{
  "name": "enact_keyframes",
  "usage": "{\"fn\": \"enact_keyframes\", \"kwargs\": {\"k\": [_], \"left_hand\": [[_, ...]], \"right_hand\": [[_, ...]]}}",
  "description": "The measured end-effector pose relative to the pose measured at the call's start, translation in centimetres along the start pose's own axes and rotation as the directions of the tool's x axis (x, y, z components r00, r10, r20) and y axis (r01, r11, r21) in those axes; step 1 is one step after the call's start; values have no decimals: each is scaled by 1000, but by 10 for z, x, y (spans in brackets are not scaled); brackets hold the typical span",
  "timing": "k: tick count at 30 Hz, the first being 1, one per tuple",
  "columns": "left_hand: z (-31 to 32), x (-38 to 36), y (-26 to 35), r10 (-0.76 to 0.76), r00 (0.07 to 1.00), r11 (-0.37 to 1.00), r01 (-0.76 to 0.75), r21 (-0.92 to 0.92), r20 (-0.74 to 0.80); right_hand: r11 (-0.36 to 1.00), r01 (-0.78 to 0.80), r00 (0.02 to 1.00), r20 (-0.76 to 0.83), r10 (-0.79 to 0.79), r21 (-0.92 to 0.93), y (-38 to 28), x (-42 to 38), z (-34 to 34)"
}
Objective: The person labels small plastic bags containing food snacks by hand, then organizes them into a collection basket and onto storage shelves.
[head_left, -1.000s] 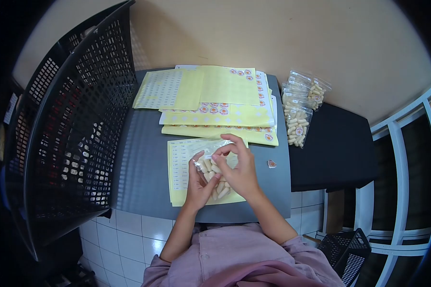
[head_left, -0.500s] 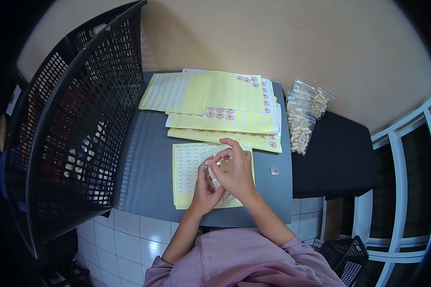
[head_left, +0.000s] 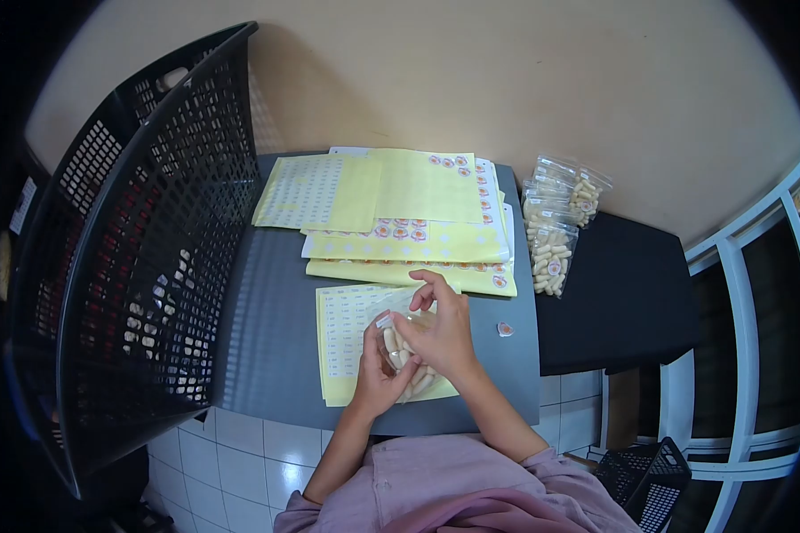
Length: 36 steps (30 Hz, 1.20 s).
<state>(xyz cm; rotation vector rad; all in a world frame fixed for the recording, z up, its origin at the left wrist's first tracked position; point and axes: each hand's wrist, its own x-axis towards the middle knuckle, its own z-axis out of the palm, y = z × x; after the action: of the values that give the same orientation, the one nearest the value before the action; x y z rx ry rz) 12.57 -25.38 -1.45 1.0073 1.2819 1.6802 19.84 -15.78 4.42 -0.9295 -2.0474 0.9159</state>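
A clear plastic zip bag of cream-coloured capsules [head_left: 424, 383] is between my two hands, above a yellow-backed sheet of printed labels [head_left: 341, 333]. My left hand [head_left: 378, 377] wraps round the bag's left side, its thumb across the front. My right hand [head_left: 446, 340] is at the bag's upper right, with the thumb pressed on its front beside a small white label [head_left: 384, 322]. The right index finger is raised and bent; the other right fingers are partly hidden. On the grey table to the right lies one loose round sticker [head_left: 505, 329].
Yellow-backed sticker sheets [head_left: 427, 182] are stacked at the back of the grey table [head_left: 276, 311]. A tall black perforated basket [head_left: 151, 213] stands at the left. Several filled capsule bags [head_left: 551, 258] lie on the black surface [head_left: 622, 302] at right. A smaller black basket [head_left: 640, 480] is below.
The bag has turned so that more capsules and the small white label show. My right hand has shifted slightly over the bag, and the whole view has tilted a little.
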Motion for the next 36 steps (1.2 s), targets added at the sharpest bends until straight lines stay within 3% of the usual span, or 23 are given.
{"fn": "enact_keyframes", "kwargs": {"k": [3,7,9,11,15,19,21,22,28,30,32,36], "left_hand": [[0,1,3,13,999,999,-14,36,33],[1,2,4,53,999,996,-54,66,12],[0,2,8,-62,998,998,62,-19,29],[-1,1,5,-106,994,992,107,-63,29],[-1,4,8,-54,998,997,54,-58,12],[-5,3,3,-9,999,1000,9,12,35],[-8,0,6,-215,975,942,222,-252,57],[-10,-1,12,-287,956,922,294,-252,64],[-19,13,36,-295,951,867,305,-393,87],[-21,34,53,-331,941,816,324,-479,73],[-26,73,53,-230,970,839,236,-491,74],[-22,171,37,-354,935,798,299,-523,-5]], "right_hand": [[997,36,999,-10,-37,-72,1,0,0],[999,-5,999,52,2,51,11,5,-1],[983,-34,995,97,16,181,15,14,-7],[980,9,999,31,-15,201,26,32,-15],[996,74,986,-142,-81,-57,76,100,-37],[975,71,987,-125,-98,-209,130,170,-50],[952,68,987,-121,-109,-298,154,196,-51],[926,63,985,-127,-118,-372,161,206,-50],[824,68,994,-33,-104,-562,164,225,-48],[798,75,996,0,-93,-598,167,225,-47],[804,38,999,-2,-49,-593,171,226,-45],[767,19,999,-9,-31,-642,167,225,-45]]}}
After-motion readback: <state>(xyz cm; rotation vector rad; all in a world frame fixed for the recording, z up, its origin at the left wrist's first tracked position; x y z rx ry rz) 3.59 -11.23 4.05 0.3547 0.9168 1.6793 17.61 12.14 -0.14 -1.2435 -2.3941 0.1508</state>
